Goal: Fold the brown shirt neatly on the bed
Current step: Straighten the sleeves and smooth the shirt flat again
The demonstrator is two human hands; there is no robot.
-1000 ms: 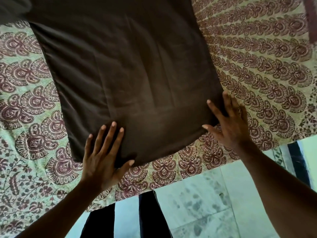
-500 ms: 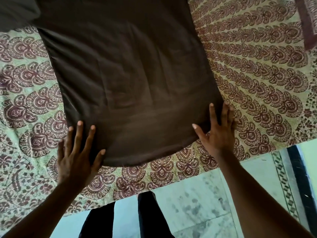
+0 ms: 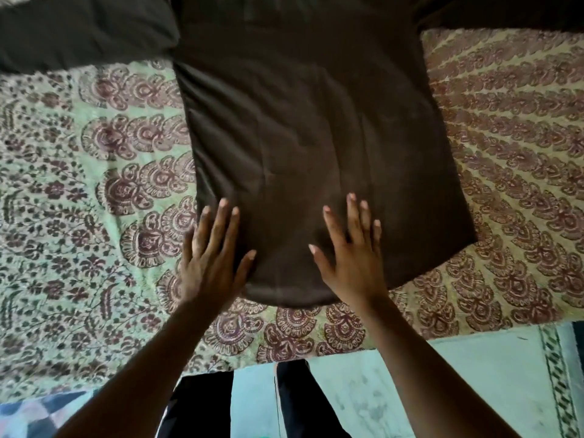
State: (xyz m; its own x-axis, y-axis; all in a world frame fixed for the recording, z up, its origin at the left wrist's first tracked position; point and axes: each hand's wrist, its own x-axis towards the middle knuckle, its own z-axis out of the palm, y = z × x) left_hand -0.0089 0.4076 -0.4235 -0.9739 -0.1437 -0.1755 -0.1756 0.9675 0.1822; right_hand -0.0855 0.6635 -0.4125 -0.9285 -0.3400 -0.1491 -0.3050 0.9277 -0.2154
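Bed [image 3: 94,191] wearing a green and maroon patterned cover, brown shirt [image 3: 316,137] lying spread flat on it, sleeves reaching outward

The brown shirt [image 3: 316,147] is lying flat on the bed [image 3: 94,216], which is wearing a green cover with dark red patterns. Both sleeves are spreading out to the sides at the top. The left hand [image 3: 211,260] and the right hand [image 3: 354,257] are resting flat, fingers spread, on the near hem. Below, the pale floor [image 3: 474,384] is showing.
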